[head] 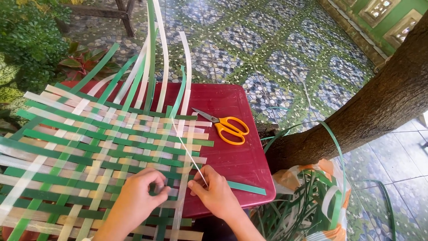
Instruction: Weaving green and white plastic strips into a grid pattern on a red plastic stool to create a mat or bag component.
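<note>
Head view: woven mat (89, 147) of green and pale strips across a red table (232, 156), filling the frame from 7 to 10 o'clock. Left hand (138, 192) at 6 o'clock, fingers curled down onto the weave, pinching a green strip (162, 189) at the mat's near edge. Right hand (214, 192) just beside it toward 5 o'clock, thumb and fingers closed on a thin pale strip (189, 154) running up and left across the weave toward 12 o'clock. One green strip end (247, 188) poking out past the right hand toward 3 o'clock, lying on the table. Loose strip ends (158, 53) rising off the mat's far edge toward 12 o'clock, curving upward. Scissors (225, 126) with orange handles at centre, flat on the table, apart from both hands, blades pointing toward 10 o'clock. Tree trunk (365, 107) slanting from 3 to 1 o'clock. Bag (312, 201) of spare strips at 4 o'clock, beside the table. Patterned tile floor (276, 53) beyond at 12 o'clock.
</note>
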